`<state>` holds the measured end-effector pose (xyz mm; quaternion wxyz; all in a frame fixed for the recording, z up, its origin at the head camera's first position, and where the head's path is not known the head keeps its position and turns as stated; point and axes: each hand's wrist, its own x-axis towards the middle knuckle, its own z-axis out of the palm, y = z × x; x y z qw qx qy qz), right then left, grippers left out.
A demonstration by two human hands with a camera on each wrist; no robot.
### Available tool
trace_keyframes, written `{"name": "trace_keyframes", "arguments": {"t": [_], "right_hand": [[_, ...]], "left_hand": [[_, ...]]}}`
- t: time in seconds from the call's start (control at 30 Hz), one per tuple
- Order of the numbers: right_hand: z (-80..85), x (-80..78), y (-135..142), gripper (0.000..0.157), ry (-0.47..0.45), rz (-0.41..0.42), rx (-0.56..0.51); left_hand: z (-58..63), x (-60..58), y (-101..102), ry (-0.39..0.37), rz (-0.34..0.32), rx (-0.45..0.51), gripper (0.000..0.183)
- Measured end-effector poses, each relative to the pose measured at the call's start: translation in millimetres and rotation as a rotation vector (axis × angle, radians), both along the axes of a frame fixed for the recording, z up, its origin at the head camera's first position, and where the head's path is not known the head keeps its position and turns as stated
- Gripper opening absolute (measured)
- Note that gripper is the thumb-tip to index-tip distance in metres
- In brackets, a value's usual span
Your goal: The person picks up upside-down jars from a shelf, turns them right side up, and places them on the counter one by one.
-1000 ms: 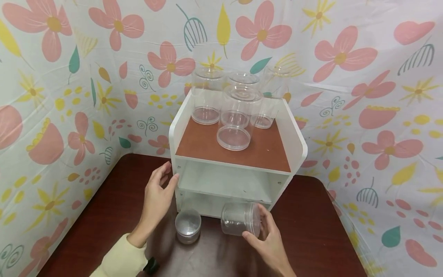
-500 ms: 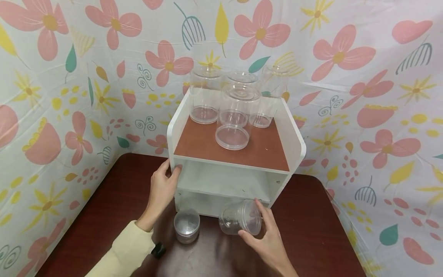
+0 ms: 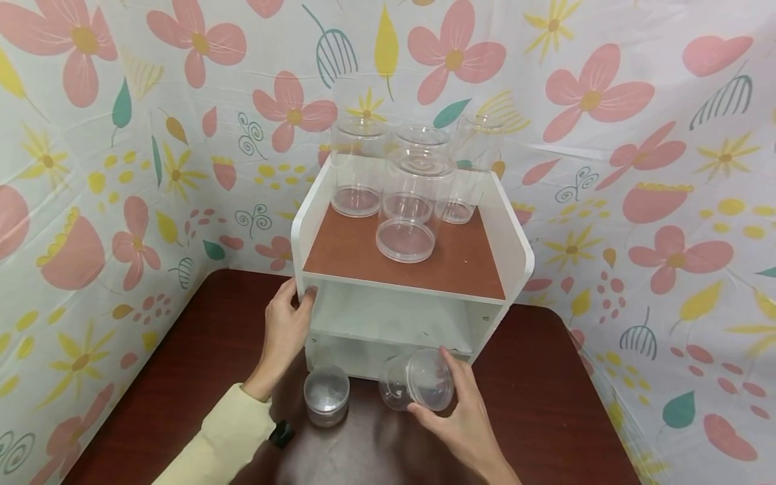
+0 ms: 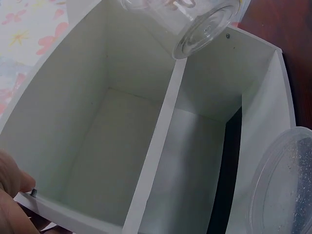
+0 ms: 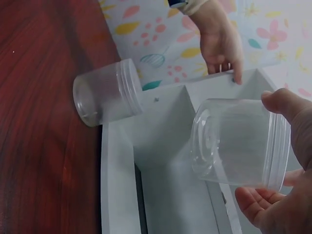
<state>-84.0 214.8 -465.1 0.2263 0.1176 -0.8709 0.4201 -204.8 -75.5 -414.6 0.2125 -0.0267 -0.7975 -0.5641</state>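
Note:
My left hand [image 3: 283, 330] grips the left side panel of a white shelf unit [image 3: 518, 263]. In the left wrist view its thumb [image 4: 17, 180] lies inside the panel, beside a small peg. My right hand [image 3: 467, 417] holds a clear plastic jar [image 3: 397, 387] round its lidded end, fingers above and thumb below in the head view. The jar is tilted sideways in front of the lower compartment, its lid facing right and toward me. A second lidded clear jar [image 3: 326, 397] stands upright on the table by the shelf's front left.
Several tall clear jars [image 3: 406, 236] stand on the shelf's brown top board [image 3: 339, 249], between raised side walls. Below are two open compartments, split by a thin white board [image 4: 158, 141]. Dark red table [image 3: 545, 404] surrounds the unit; a flowered cloth [image 3: 606, 168] hangs behind.
My left hand has moved up and right from beside the shelf and taken hold of its left panel. My right hand has turned the jar, so its lid faces me more.

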Motion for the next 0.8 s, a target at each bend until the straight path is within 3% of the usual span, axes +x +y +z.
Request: {"name": "trace_keyframes", "arguments": {"t": [0.47,0.8], "right_hand": [[-3.9,-4.0,-10,0.097,-0.004,0.003,0.105],[-12.4,-8.7,-20,0.096,-0.1,0.01,0.158]], "left_hand": [[-0.7,-0.6,1,0.032,0.012,-0.017,0.031],[-3.2,-0.9,0,0.03,0.017,-0.009,0.033]]}}
